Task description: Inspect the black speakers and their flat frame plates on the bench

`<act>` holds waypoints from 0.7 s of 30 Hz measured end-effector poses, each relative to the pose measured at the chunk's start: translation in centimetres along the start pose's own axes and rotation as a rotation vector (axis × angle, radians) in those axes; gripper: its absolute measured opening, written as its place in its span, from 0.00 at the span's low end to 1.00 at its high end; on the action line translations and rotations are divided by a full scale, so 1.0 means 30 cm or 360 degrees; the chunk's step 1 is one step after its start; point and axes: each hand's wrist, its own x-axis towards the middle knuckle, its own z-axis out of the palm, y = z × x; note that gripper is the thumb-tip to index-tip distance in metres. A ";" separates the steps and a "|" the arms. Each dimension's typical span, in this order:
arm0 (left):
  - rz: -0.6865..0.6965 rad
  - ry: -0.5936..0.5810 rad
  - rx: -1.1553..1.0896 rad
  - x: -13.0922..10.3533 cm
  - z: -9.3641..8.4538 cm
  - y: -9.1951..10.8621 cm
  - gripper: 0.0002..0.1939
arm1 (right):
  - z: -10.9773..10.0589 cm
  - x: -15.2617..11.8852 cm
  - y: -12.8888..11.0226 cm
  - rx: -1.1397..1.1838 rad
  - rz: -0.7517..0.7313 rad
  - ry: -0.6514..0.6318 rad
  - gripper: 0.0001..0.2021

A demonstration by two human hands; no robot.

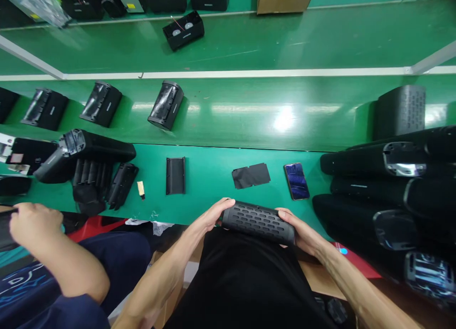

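A black speaker housing with rows of slots (259,221) lies sideways between my hands, just over the table's front edge. My left hand (217,214) grips its left end, thumb on top. At the other end, my right hand (297,227) is closed around it with the thumb along the upper edge; the fingers beneath are hidden. Beyond the housing, a thin black cut sheet (251,175) rests flat on the green table. To its right lies a phone (297,181), and to its left a black rectangular panel (175,176).
Black speaker bodies (366,186) are piled on the right. More black parts (96,163) crowd the left, near a small cream-coloured piece (141,189). Several black units (166,105) stand along the back. A co-worker's arm (53,243) is at lower left. A cardboard box (281,4) sits on the upper shelf.
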 end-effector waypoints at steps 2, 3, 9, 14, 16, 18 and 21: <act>0.0034 0.0077 -0.0001 0.014 0.004 -0.010 0.28 | 0.002 0.001 -0.003 -0.0013 0.0010 -0.0009 0.22; 0.0034 0.0095 0.0001 0.021 0.006 -0.013 0.27 | 0.003 0.001 -0.004 -0.0023 0.0016 -0.0009 0.22; -0.0087 0.0086 0.0033 0.039 0.013 -0.008 0.28 | 0.008 0.006 -0.009 -0.0073 0.0074 0.0037 0.22; -0.0124 0.0075 0.0075 0.047 0.008 -0.005 0.30 | 0.007 0.016 -0.004 -0.0068 0.0127 0.0112 0.21; -0.0115 0.0062 0.0059 0.051 0.004 -0.001 0.32 | 0.001 0.015 -0.009 -0.0059 0.0123 0.0080 0.21; -0.0092 0.0074 -0.0023 0.053 0.000 0.008 0.32 | -0.008 0.006 -0.024 -0.0005 0.0102 -0.0037 0.22; -0.0101 0.0101 -0.0172 0.049 -0.011 0.029 0.32 | -0.024 -0.009 -0.063 0.0099 0.0065 -0.0247 0.25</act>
